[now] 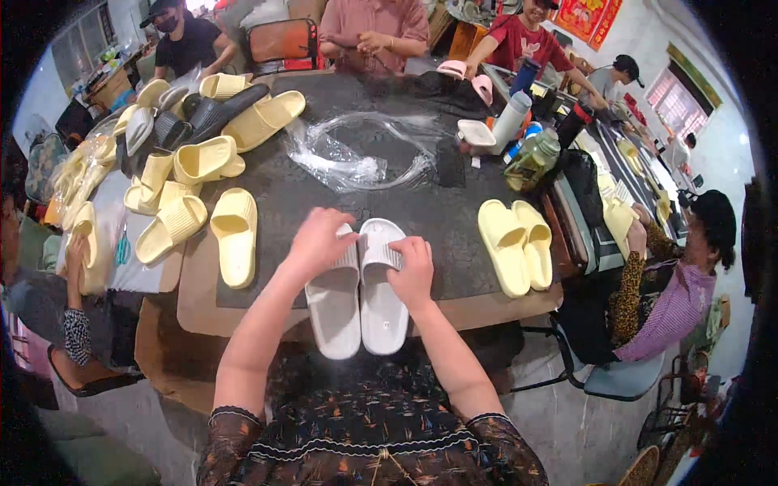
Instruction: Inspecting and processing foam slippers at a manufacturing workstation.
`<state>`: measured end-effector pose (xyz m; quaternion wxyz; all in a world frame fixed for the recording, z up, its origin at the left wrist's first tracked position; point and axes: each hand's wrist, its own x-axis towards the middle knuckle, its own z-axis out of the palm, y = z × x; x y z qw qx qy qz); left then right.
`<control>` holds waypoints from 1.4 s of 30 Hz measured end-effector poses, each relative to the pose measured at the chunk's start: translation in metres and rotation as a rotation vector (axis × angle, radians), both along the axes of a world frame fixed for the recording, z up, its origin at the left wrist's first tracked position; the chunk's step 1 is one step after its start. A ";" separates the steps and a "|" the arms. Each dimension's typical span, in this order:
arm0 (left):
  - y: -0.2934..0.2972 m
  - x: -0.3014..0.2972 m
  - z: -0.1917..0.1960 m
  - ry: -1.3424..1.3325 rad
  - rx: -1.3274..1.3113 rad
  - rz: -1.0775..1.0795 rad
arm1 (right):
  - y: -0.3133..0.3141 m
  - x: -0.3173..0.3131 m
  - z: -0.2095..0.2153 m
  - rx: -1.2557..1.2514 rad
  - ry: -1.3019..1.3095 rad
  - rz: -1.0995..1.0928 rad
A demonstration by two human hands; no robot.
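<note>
Two slippers (383, 312) sit paired mid-frame, my left hand (322, 240) and right hand (412, 269) each grasping a strap (378, 256), presumably to hold them even.

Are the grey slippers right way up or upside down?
Right way up: the grey slippers show their insoles, with the ribbed straps on top.

- left arm (258, 340) reaches forward and inward, bare
- left hand (322, 236), back upward, is curled in a grip
- right arm (452, 356) angles inward, also bare
- right hand (415, 271) sits slightly farther back, likewise curled, near the left but not touching it
</note>
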<state>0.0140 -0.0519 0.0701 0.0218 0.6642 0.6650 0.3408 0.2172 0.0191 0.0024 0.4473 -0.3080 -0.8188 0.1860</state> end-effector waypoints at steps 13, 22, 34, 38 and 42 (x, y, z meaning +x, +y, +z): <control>0.061 0.010 -0.056 -0.538 -0.100 0.129 | -0.001 -0.002 0.012 0.036 0.019 -0.035; 0.067 -0.002 -0.070 -1.045 0.078 0.137 | 0.003 0.008 0.031 0.025 0.003 0.086; 0.063 -0.007 -0.071 -1.136 0.178 0.147 | 0.051 -0.067 0.010 -0.619 -0.075 0.129; 0.065 -0.010 -0.069 -1.149 0.133 0.110 | 0.053 -0.069 -0.001 -0.632 0.191 0.223; 0.062 -0.007 -0.063 -1.116 0.092 0.037 | 0.047 -0.069 0.004 -0.601 0.164 0.198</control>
